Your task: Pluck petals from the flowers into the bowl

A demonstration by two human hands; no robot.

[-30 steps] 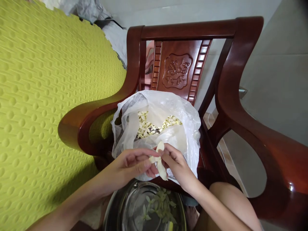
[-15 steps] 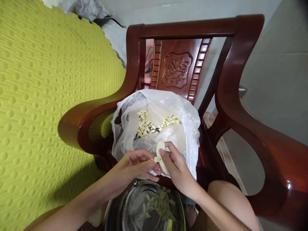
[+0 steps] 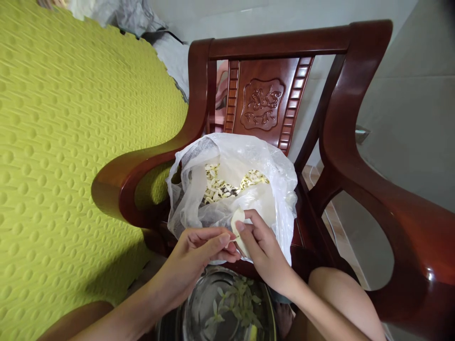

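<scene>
A pale, flat, oval piece [image 3: 239, 227] is pinched between the thumb and fingers of my right hand [image 3: 259, 246]. Beside it, my left hand [image 3: 202, 248] has its thumb and forefinger pressed together at the piece's left edge, on a thin whitish bit too small to identify. Both hands are over the front of a white plastic bag [image 3: 280, 189], which lies open on the chair seat. Inside the bag are many small pale buds or petals [image 3: 216, 189]. Below my hands is a round metal basin [image 3: 199, 303] with green-white sprigs [image 3: 240, 300] in it.
A dark red wooden armchair [image 3: 277, 45] surrounds the bag, its armrests rising left and right. Yellow-green textured matting [image 3: 71, 142] covers the left side. Grey bags [image 3: 131, 16] lie at the upper left. My bare knees flank the basin.
My left hand's thumb and forefinger have closed at the piece's edge, and its other fingers have curled in. The whole view has shifted slightly. My right hand keeps its hold.
</scene>
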